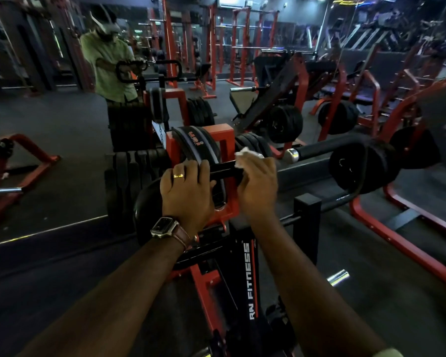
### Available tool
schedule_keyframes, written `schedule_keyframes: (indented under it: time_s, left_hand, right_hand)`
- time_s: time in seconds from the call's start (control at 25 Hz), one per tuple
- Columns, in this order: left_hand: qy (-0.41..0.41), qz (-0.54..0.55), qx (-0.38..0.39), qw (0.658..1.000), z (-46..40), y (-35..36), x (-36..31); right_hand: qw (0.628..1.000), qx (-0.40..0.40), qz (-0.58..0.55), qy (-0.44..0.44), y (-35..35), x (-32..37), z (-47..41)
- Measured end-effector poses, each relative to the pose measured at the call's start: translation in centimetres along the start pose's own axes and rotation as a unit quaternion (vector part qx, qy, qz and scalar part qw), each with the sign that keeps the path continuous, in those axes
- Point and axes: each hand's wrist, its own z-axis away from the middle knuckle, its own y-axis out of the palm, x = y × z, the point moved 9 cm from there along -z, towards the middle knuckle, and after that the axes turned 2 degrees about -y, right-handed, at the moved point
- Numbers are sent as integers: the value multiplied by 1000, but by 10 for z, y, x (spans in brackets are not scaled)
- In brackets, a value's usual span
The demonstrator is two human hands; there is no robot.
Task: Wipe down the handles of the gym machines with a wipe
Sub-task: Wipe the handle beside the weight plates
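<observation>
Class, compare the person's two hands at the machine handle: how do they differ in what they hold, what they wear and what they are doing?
1. The right hand holds a white wipe against the black handle; the left hand holds no wipe and curls its fingers over the handle beside the padded belt.
2. The left hand wears a gold ring, with a watch on its wrist; the right shows neither.

Both are on the same handle, backs to the camera.

The wipe [243,157] looks like soft white crumpled paper or cloth; the handle [223,170] is matt black; the frame [225,135] is glossy red painted metal; the bar end [292,154] is shiny chrome; the watch strap [182,234] looks like brown leather
</observation>
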Motion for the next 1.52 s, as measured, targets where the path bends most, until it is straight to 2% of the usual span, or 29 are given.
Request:
schedule_keyframes:
  time_s: [0.08, 0.12, 0.24, 0.36, 0.52, 0.56, 0.6, 0.68, 0.72, 0.8, 0.84, 0.88, 0.96, 1.04, 1.12, 1.16, 1.24, 1.32, 1.36, 1.4, 1.44, 1.52]
  left_hand:
    - [-27, 0, 19, 999, -4, 1, -6]
    - [-36, 3, 29, 999, -6, 1, -8]
    - [-46, 5, 39, 998, -8, 1, -12]
    - [-45, 7, 24, 999, -7, 0, -12]
    - [-42, 8, 21, 999, -8, 4, -12]
    - [-40, 11, 19, 999, -7, 5, -12]
    - [-38, 14, 14, 999, -6, 5, -11]
    - [-35, 19, 2, 999, -6, 5, -9]
    - [-34, 26, -4, 999, -6, 5, -9]
    - [-33, 38, -16, 999, -6, 4, -9]
    - [-31, 37, -21, 999, -6, 4, -9]
    - [-29, 34, -30, 999, -6, 4, -9]
    - [-30, 35, -52, 998, -4, 3, -8]
    - [-26, 25, -58, 998, -5, 6, -8]
    - [-23, 26, -55, 998, -4, 11, -9]
    - [-25, 36, -53, 998, -4, 12, -9]
    - [-30, 46, -49, 997, -4, 11, -9]
    - [-31, 35, -43, 998, -3, 9, -10]
    - [-32, 32, -43, 998, -3, 9, -10]
    - [-35, 35, -42, 998, -2, 9, -9]
    - [-39, 41, -40, 998, -2, 10, -8]
    - [-41, 40, -35, 998, -2, 12, -8]
  right_hand:
    - [995, 46, 30, -78, 2, 9, -1]
    - [995, 61, 29, -70, 2, 1, -11]
    - [991, 110, -46, 59, 6, -33, -31]
    - [947, 99, -181, 248, 11, -47, -21]
    - [910, 130, -190, 345, 25, -51, -30]
    - [879, 131, -231, 397, 31, -53, -26]
    - [831, 112, -300, 454, 36, -56, -17]
    - [716, 44, -440, 541, 43, -55, 4]
    - [671, -5, -482, 563, 43, -55, 11]
    - [611, -97, -510, 598, 45, -64, 22]
    - [608, -125, -502, 603, 45, -67, 26]
    - [636, -145, -477, 589, 39, -71, 27]
    - [740, -157, -382, 531, 22, -76, 26]
    - [841, -133, -263, 453, -2, -71, 20]
    - [931, -71, -144, 328, -18, -56, 2]
    - [962, -25, -89, 255, -17, -47, -10]
    - [988, 63, -13, 137, -6, -34, -30]
    - [983, 140, 9, 117, 12, -30, -39]
    - [975, 162, -9, 149, 21, -35, -38]
    - [958, 159, -83, 223, 27, -44, -36]
    - [909, 133, -204, 338, 34, -58, -28]
    - [738, 36, -413, 533, 44, -69, 4]
